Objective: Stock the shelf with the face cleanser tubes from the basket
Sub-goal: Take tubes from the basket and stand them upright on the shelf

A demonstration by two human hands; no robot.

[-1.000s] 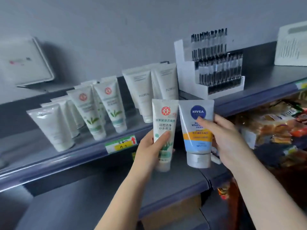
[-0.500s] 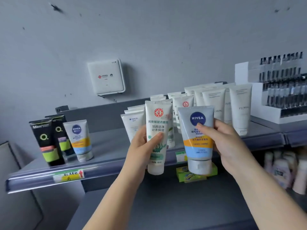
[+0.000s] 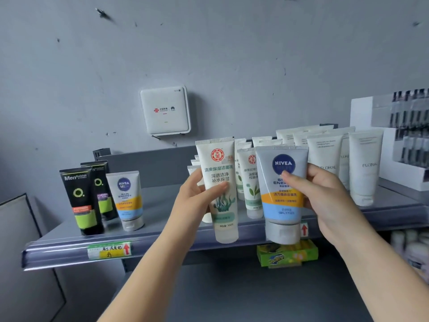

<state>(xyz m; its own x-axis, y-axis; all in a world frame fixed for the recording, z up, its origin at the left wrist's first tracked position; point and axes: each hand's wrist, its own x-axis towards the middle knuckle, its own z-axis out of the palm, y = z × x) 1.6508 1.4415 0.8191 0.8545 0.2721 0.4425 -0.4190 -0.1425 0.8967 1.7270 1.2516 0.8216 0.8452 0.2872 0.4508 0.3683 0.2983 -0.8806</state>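
Observation:
My left hand (image 3: pixel 197 201) grips a white cleanser tube (image 3: pixel 220 189) with a red seal and green seaweed print, cap down, in front of the grey shelf (image 3: pixel 162 205). Beside it my right hand (image 3: pixel 325 201) holds a grey Nivea tube (image 3: pixel 282 196) with an orange and blue band, also cap down. Both tubes hang just before the shelf's front edge. Behind them stand several white tubes with the same red seal (image 3: pixel 249 182). A matching Nivea tube (image 3: pixel 126 201) stands on the shelf at the left. No basket is in view.
Two black and green Men tubes (image 3: pixel 81 201) stand at the shelf's left end. Tall white Floral tubes (image 3: pixel 364 166) fill the right part, next to a white display box (image 3: pixel 394 140). A white router (image 3: pixel 164 110) hangs on the wall. A green pack (image 3: pixel 287 254) lies on the lower shelf.
The view has swung left along the shelf, bringing the Men tubes, the standing Nivea tube and the router into sight. Both hands keep their tubes, held side by side.

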